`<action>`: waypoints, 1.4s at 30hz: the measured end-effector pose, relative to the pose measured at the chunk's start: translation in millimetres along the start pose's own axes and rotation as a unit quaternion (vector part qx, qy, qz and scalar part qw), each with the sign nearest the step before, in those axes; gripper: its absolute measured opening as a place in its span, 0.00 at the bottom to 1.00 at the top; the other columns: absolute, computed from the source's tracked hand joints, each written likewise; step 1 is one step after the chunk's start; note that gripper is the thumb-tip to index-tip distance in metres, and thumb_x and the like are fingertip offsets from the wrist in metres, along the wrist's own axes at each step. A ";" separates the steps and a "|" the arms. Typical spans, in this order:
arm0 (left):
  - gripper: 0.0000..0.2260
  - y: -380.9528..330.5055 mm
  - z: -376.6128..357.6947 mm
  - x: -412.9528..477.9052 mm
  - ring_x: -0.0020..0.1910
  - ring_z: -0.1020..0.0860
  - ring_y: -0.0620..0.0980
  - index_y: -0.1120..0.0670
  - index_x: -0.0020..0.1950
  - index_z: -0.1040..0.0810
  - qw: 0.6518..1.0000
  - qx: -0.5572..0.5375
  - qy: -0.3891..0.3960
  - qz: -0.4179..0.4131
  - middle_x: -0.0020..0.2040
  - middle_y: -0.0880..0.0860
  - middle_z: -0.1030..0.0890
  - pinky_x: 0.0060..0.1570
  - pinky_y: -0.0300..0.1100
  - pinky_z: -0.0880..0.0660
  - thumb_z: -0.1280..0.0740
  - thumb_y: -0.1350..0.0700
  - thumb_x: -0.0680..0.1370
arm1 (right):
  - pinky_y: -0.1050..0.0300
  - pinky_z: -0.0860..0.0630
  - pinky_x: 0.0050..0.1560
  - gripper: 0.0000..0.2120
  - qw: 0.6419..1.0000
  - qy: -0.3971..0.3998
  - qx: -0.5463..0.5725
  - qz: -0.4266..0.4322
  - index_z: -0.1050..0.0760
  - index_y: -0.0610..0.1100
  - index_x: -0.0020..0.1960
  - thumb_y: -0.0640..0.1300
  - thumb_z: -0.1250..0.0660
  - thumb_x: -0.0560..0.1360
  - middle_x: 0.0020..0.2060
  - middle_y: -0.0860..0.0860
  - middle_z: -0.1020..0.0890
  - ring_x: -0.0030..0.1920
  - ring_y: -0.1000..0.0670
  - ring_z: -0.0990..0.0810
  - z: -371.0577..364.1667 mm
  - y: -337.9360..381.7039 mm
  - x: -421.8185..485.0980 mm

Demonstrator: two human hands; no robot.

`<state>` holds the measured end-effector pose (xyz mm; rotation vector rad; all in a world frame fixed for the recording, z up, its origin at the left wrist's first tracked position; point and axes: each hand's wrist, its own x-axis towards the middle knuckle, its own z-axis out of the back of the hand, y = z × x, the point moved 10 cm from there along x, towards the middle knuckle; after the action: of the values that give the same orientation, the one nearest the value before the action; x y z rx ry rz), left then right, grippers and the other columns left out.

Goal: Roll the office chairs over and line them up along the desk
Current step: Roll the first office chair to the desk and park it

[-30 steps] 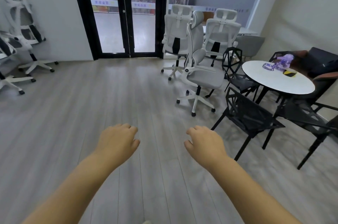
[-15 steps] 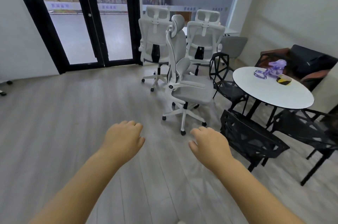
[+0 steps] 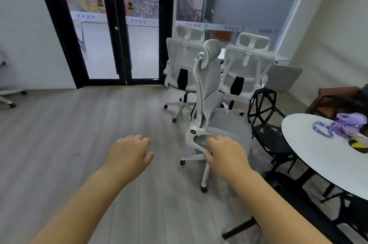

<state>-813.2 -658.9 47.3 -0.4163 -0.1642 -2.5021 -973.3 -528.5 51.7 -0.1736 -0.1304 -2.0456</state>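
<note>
- The nearest office chair (image 3: pixel 210 88) has a white plastic frame, grey mesh back and padded grey seat. It stands side-on on a five-star castor base on the grey plank floor (image 3: pixel 75 144), between the round white desk (image 3: pixel 310 156) and the black-framed glass doors (image 3: pixel 119 44).
- Two matching chairs (image 3: pixel 184 64) (image 3: pixel 247 68) stand just behind it, backs to the camera.
- An angular black lattice chair (image 3: pixel 262 108) sits beside the round desk.
- The left hand (image 3: pixel 129 154) hovers palm-down over the floor, fingers loosely curled and holding nothing.
- The right hand (image 3: pixel 225 156) reaches toward the nearest chair's armrest, fingers (image 3: pixel 214 141) loosely bent and gripping nothing. Whether they touch it cannot be told.
</note>
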 end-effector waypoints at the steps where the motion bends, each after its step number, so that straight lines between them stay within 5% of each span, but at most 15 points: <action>1: 0.09 6.9 -6.2 15.6 0.36 0.21 0.54 0.54 0.44 0.19 1.000 0.003 0.002 0.004 0.37 0.51 0.19 0.30 0.42 0.35 0.30 0.49 0.70 | 0.56 0.38 0.37 0.08 1.000 0.001 0.000 0.001 0.33 0.46 0.43 0.49 0.42 0.77 0.43 0.49 0.25 0.44 0.46 0.27 -3.9 -2.9 19.8; 6: 0.09 49.8 -47.4 103.3 0.27 0.24 0.50 0.52 0.36 0.19 0.999 0.046 0.018 0.008 0.29 0.49 0.22 0.22 0.37 0.44 0.25 0.49 0.62 | 0.54 0.33 0.36 0.10 1.000 -0.002 -0.019 -0.003 0.26 0.45 0.49 0.49 0.43 0.77 0.44 0.50 0.22 0.44 0.47 0.25 -36.0 -13.2 118.4; 13: 0.13 124.2 -91.7 226.4 0.48 0.21 0.52 0.51 0.57 0.21 0.999 -0.032 0.000 -0.008 0.49 0.50 0.19 0.35 0.41 0.39 0.37 0.48 0.76 | 0.55 0.31 0.38 0.11 0.998 0.017 0.014 -0.053 0.25 0.47 0.54 0.49 0.43 0.77 0.46 0.51 0.21 0.47 0.48 0.24 -77.0 -16.0 258.7; 18: 0.07 180.8 -114.9 334.5 0.34 0.22 0.51 0.52 0.41 0.19 0.999 -0.028 -0.022 -0.038 0.36 0.49 0.20 0.28 0.40 0.32 0.32 0.49 0.71 | 0.54 0.25 0.38 0.10 0.995 -0.018 0.040 -0.086 0.25 0.46 0.47 0.49 0.43 0.76 0.41 0.52 0.22 0.41 0.50 0.25 -78.5 -11.0 365.4; 23: 0.07 171.8 -155.9 418.2 0.27 0.23 0.49 0.52 0.33 0.20 0.994 -0.029 -0.009 -0.108 0.30 0.47 0.22 0.24 0.36 0.37 0.25 0.50 0.63 | 0.53 0.25 0.40 0.11 0.991 -0.019 0.053 -0.119 0.24 0.46 0.50 0.49 0.43 0.77 0.44 0.52 0.21 0.45 0.49 0.24 -90.0 -32.8 433.8; 26: 0.09 164.7 -186.2 465.8 0.27 0.24 0.48 0.51 0.32 0.21 0.989 -0.036 -0.002 -0.144 0.29 0.46 0.22 0.22 0.37 0.35 0.34 0.47 0.66 | 0.54 0.25 0.43 0.12 0.988 -0.053 0.060 -0.131 0.24 0.48 0.56 0.49 0.43 0.78 0.49 0.53 0.20 0.49 0.50 0.23 -85.6 -55.3 473.9; 29: 0.16 160.4 -212.0 516.9 0.27 0.23 0.47 0.50 0.32 0.21 0.986 -0.038 -0.019 -0.159 0.29 0.45 0.22 0.20 0.38 0.29 0.46 0.45 0.67 | 0.55 0.26 0.42 0.12 0.986 -0.100 0.045 -0.125 0.23 0.46 0.53 0.49 0.43 0.78 0.47 0.52 0.20 0.47 0.50 0.24 -76.4 -77.2 520.3; 35: 0.06 144.1 -222.0 643.0 0.33 0.22 0.48 0.49 0.39 0.20 0.985 -0.043 -0.009 -0.170 0.33 0.47 0.21 0.25 0.40 0.34 0.28 0.48 0.67 | 0.56 0.28 0.29 0.08 0.975 -0.195 0.006 -0.110 0.22 0.45 0.39 0.46 0.37 0.74 0.34 0.52 0.22 0.35 0.49 0.25 -60.4 -121.6 620.5; 38: 0.06 127.2 -216.8 706.4 0.37 0.21 0.50 0.51 0.42 0.19 0.981 -0.062 -0.024 -0.185 0.37 0.47 0.20 0.29 0.43 0.28 0.31 0.50 0.70 | 0.60 0.36 0.27 0.07 0.964 -0.243 -0.037 -0.103 0.25 0.45 0.33 0.42 0.33 0.70 0.29 0.51 0.24 0.30 0.49 0.28 -43.7 -140.2 659.6; 42: 0.09 96.3 -232.2 777.7 0.39 0.21 0.52 0.51 0.46 0.19 0.970 -0.099 -0.015 -0.223 0.38 0.49 0.20 0.31 0.43 0.28 0.34 0.49 0.71 | 0.55 0.30 0.30 0.11 0.953 -0.275 -0.065 -0.105 0.24 0.44 0.35 0.43 0.42 0.72 0.31 0.51 0.22 0.32 0.48 0.27 -30.2 -166.0 697.3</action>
<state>-1421.6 -1203.2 87.8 -0.5498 -0.0187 -2.9709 -1441.2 -1064.5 144.0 -0.8445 -0.3729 -2.1675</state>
